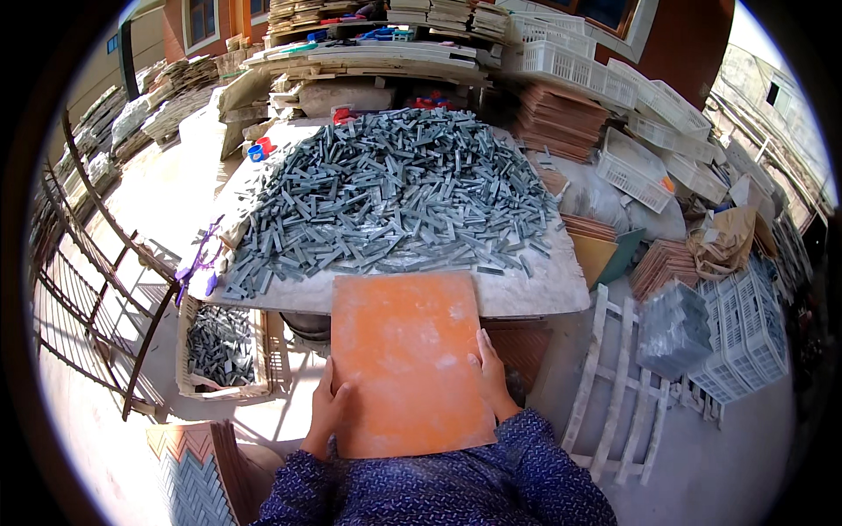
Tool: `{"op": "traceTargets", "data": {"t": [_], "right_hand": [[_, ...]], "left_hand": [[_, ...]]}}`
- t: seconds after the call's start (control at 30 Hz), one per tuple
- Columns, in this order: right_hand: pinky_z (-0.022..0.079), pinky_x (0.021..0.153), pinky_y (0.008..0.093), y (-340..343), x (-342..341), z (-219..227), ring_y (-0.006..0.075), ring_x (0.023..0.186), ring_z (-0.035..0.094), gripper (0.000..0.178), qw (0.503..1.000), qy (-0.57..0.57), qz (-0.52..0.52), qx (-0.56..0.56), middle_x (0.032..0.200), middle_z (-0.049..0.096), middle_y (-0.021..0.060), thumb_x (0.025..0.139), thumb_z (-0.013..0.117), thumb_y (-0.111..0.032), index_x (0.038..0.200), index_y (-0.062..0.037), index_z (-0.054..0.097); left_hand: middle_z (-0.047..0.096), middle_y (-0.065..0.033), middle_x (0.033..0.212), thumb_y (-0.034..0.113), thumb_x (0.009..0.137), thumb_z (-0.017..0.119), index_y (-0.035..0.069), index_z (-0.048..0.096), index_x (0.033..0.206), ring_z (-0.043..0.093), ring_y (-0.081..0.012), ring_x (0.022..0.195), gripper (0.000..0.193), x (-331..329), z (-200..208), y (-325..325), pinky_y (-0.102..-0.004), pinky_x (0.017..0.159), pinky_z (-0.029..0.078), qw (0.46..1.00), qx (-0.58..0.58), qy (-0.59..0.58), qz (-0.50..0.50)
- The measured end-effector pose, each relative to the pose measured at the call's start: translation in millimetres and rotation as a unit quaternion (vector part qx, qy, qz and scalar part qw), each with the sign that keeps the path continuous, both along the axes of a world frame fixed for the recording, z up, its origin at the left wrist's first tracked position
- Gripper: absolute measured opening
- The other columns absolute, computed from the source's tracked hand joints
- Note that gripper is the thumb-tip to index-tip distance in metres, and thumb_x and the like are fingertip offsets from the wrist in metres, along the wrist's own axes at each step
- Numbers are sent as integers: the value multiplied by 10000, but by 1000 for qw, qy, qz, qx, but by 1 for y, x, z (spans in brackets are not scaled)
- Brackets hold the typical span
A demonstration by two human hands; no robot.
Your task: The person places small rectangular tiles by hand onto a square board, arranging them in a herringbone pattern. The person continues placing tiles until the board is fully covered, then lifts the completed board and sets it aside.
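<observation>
A flat orange board (405, 359), dusted with white powder, is held between my two hands. My left hand (327, 401) grips its left edge, with the thumb on the top face and the other fingers along the side. My right hand (493, 375) presses the right edge, fingers pointing forward. The board's near edge is against my body; its far end overlaps the front of the dusty table (535, 295). Whether it rests on the table I cannot tell. On the table beyond lies a wide heap of small grey stone strips (395, 193).
A white crate (187, 351) of strips stands low at the left, near a rusty metal railing (96, 307). Herringbone-patterned sheets (189, 469) lean below it. Blue cups (255, 153) sit at the table's left. Stacked boards (557, 121), baskets (633, 167) and a white slatted frame (614, 386) fill the right.
</observation>
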State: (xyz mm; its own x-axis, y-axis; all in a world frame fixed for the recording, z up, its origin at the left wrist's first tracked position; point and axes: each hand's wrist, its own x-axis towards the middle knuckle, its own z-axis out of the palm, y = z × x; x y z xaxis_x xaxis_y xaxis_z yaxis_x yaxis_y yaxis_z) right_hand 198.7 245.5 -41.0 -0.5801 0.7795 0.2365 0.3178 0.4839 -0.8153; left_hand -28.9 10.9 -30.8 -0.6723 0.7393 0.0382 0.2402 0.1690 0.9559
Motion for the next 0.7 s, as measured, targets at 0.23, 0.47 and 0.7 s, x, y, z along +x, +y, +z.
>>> {"op": "traceTargets", "data": {"t": [0.23, 0.47, 0.7], "right_hand": [[298, 1075, 363, -4, 0, 2, 333, 1325, 351, 537, 1000, -10, -17, 16, 1410, 355, 256, 906, 511, -141, 1387, 17, 332], [453, 906, 375, 6, -5, 9, 293, 1051, 581, 481, 966, 0, -76, -247, 1180, 581, 193, 930, 528, -301, 1260, 44, 471], [470, 747, 289, 33, -17, -19, 127, 865, 566, 522, 926, 122, -46, -355, 985, 629, 80, 949, 481, -420, 1095, 68, 594]], "left_hand": [[491, -282, 1285, 52, 825, 552, -19, 271, 1415, 527, -327, 1173, 657, -8, -4, -2, -340, 957, 423, 995, -61, 83, -2], [540, -98, 1266, 241, 976, 459, -25, 390, 1345, 531, -156, 1123, 460, -51, -10, 22, -277, 929, 429, 983, 19, -183, -5], [521, -94, 1292, 402, 929, 528, -15, 441, 1315, 508, -208, 1163, 575, -73, 4, 84, -336, 974, 424, 902, 10, -424, -84]]}}
